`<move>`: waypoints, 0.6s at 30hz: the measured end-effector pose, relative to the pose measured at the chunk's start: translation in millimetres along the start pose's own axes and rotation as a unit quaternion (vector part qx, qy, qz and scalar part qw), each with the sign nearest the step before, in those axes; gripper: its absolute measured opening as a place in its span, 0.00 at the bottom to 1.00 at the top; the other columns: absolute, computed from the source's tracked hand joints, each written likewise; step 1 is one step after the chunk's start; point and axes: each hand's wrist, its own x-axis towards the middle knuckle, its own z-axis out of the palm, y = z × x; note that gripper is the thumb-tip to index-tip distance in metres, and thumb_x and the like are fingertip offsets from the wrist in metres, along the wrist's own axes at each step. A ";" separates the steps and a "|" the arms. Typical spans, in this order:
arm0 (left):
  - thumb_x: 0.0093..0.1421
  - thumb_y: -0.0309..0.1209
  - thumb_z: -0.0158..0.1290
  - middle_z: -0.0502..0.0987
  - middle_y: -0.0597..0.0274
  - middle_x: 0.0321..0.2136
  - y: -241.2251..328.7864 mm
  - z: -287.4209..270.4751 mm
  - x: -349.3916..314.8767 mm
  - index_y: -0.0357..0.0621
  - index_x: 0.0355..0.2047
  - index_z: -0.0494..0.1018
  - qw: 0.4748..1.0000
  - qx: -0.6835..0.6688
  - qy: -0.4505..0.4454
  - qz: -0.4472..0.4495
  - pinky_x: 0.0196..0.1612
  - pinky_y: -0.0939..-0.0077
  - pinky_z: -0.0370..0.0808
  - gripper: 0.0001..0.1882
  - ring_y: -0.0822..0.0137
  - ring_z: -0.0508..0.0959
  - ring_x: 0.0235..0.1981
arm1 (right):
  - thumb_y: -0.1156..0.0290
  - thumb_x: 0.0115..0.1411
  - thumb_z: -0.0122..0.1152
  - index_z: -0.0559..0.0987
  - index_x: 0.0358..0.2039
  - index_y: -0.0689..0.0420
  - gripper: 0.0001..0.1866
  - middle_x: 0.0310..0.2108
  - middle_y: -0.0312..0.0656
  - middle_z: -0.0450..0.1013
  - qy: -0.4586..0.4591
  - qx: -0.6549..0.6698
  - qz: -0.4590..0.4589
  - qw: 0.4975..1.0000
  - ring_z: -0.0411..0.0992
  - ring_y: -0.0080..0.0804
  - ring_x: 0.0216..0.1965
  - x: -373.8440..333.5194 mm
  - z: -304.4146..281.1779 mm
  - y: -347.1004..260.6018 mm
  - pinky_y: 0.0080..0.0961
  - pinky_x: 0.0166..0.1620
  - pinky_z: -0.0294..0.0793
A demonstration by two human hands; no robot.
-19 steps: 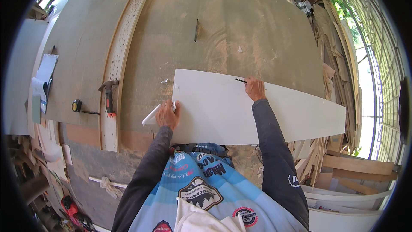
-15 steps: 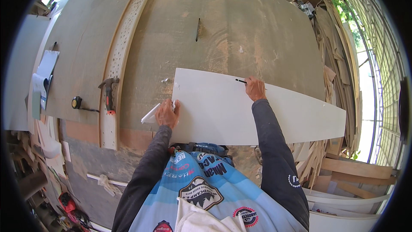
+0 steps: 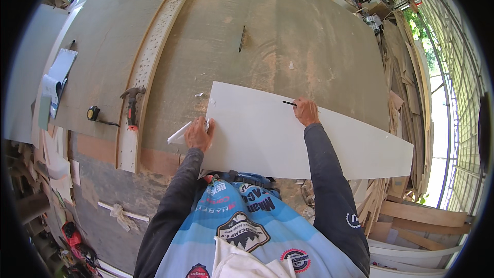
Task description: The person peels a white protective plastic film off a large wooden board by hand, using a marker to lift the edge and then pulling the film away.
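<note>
A white flat board (image 3: 262,139) lies crosswise in front of me on a large brownish work surface. At its left edge is my left hand (image 3: 198,135), its fingers closed around a white strip-like piece (image 3: 177,135) whose end sticks out to the left. The kind of that piece is hard to make out. My right hand (image 3: 307,111) rests near the board's far edge, closed on a dark pencil or pen (image 3: 289,103) that points left.
Left of the board, a claw hammer (image 3: 133,108) lies on a long perforated wooden strip (image 3: 149,46), with a tape measure (image 3: 93,113) beside it. A thin dark tool (image 3: 242,39) lies farther off. Wood offcuts (image 3: 406,77) are stacked on the right.
The whole view has shifted and turned slightly. Both hands keep their holds beside and on the board, and the dark pencil or pen lies a little flatter.
</note>
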 end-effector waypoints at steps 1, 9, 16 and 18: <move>0.64 0.48 0.50 0.79 0.55 0.30 -1.6 0.7 -0.4 0.44 0.31 0.72 1.000 0.002 0.003 0.002 0.37 0.56 0.74 0.19 0.51 0.79 0.33 | 0.70 0.55 0.63 0.83 0.30 0.58 0.06 0.32 0.47 0.78 -0.009 -0.013 -0.005 1.000 0.78 0.49 0.32 2.3 0.6 -2.8 0.40 0.37 0.78; 0.64 0.47 0.50 0.78 0.54 0.31 -2.0 2.2 1.2 0.43 0.31 0.71 1.000 0.001 0.000 0.007 0.37 0.55 0.74 0.19 0.50 0.79 0.33 | 0.70 0.56 0.63 0.82 0.29 0.58 0.06 0.33 0.48 0.78 0.012 0.050 0.051 0.997 0.78 0.49 0.35 10.8 2.5 2.0 0.42 0.40 0.77; 0.64 0.47 0.51 0.78 0.54 0.30 -3.0 2.5 -0.3 0.43 0.31 0.71 1.000 0.003 0.006 0.005 0.37 0.55 0.74 0.18 0.50 0.79 0.33 | 0.67 0.57 0.63 0.81 0.29 0.60 0.09 0.33 0.50 0.78 -0.023 0.049 0.034 0.998 0.78 0.50 0.36 7.7 -8.3 -1.3 0.42 0.40 0.77; 0.64 0.47 0.51 0.78 0.54 0.30 -2.4 2.2 -0.6 0.43 0.31 0.71 1.000 0.004 0.004 0.005 0.37 0.55 0.74 0.18 0.50 0.79 0.33 | 0.68 0.57 0.62 0.81 0.29 0.60 0.08 0.32 0.50 0.78 -0.024 0.004 0.010 1.000 0.78 0.51 0.35 8.4 -2.5 0.6 0.41 0.40 0.77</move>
